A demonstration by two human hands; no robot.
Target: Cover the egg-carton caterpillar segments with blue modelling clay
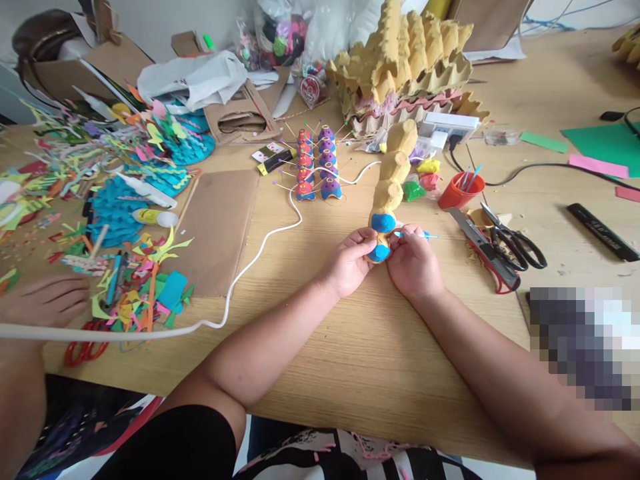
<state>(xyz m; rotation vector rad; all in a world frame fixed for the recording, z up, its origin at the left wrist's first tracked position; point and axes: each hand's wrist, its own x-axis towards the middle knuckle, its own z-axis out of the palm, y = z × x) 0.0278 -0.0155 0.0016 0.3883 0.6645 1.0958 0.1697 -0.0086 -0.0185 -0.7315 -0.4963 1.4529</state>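
A strip of yellow egg carton stretches away from me, its two nearest bumps covered in blue. My left hand grips the near end from the left, thumb against the bumps. On the other side, my right hand is closed around a thin light-blue stick, its fingertips close to the gap between the blue bumps. What the right fingertips touch is partly hidden. Beyond my left hand stand two decorated egg-carton strips, one red and blue, one purple and blue, with pins sticking out.
Stacked egg trays rise at the back. A red cup, a utility knife and black-handled scissors lie right. A white cable crosses leftward, near brown cardboard, paper scraps and another person's hand.
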